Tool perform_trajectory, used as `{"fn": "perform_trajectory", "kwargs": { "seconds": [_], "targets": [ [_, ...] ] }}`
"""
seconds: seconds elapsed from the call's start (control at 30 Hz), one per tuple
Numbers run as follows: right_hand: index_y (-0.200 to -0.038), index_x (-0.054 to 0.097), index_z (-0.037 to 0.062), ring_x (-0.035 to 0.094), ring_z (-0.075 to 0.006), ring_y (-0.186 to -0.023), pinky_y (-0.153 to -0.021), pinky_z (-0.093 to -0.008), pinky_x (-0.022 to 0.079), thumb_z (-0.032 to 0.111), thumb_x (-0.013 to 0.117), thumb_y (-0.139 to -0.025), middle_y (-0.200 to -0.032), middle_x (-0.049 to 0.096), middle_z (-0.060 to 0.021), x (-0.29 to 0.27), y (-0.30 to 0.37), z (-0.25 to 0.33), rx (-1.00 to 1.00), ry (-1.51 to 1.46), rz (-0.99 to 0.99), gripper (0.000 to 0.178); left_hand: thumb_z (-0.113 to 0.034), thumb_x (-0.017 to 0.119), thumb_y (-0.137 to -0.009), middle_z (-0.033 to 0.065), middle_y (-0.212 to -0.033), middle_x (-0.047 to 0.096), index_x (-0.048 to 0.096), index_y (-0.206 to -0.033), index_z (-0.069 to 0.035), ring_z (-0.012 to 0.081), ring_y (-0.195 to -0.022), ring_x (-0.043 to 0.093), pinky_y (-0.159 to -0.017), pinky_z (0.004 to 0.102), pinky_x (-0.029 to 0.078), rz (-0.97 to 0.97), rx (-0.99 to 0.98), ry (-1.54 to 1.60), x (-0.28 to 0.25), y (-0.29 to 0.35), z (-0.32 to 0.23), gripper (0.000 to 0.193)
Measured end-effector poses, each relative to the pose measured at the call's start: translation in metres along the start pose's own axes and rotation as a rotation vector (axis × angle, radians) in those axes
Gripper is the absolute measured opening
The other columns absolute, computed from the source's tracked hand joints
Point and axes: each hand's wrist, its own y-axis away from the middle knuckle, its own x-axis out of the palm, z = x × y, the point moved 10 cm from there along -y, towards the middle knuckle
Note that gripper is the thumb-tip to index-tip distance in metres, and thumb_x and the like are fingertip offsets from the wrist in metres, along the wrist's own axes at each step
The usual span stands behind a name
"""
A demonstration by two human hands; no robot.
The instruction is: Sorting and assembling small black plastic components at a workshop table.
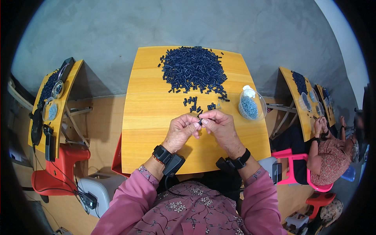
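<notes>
My left hand (180, 131) and my right hand (220, 129) meet above the middle of the wooden table (149, 117), fingertips pinched together. Between them is a small dark cylindrical piece (200, 122), mostly covered by the fingers. Just beyond the fingertips lie a few loose dark pieces (190, 101) of the same kind. A large heap of dark blue cylindrical pieces (194, 68) covers the far part of the table. To the right of my hands stands a clear round tub (263, 113) holding small light-blue bits (249, 107), with something white and crumpled at its far rim.
At the right, another person (333, 158) sits on a pink chair (288, 160) by a table (291, 88) with similar pieces and tubs. A table at the left (70, 84) carries dark pieces and bowls. A red chair (62, 172), a grey stool (96, 190) and cables stand near my left.
</notes>
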Motion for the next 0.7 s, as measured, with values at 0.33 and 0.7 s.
{"fn": "perform_trajectory", "kwargs": {
  "seconds": [0.33,0.7],
  "targets": [
    [-0.103,0.069,0.0031,0.055,-0.0042,-0.067,-0.059,-0.0186,0.046,0.003,0.062,-0.09,-0.085,0.067,-0.0004,-0.002,0.001,-0.003,0.013,0.0,0.007,0.015,-0.008,0.063,-0.093,0.0066,-0.085,0.066,0.063,-0.098,0.0,0.0117,-0.066,0.061,-0.063,0.027,0.054,0.011,-0.016,0.02,0.002,0.0,0.0,0.01],
    [-0.103,0.068,-0.0003,0.061,-0.0077,-0.075,-0.066,-0.0218,0.051,0.003,0.063,-0.09,-0.09,0.068,-0.0041,0.0,-0.002,0.009,-0.033,0.143,0.023,0.014,-0.009,0.065,-0.091,0.0085,-0.089,0.068,0.063,-0.098,0.0,0.0147,-0.069,0.063,-0.063,0.0285,0.054,0.028,-0.024,0.046,0.0,0.0,0.0,0.011]
  ]
}}
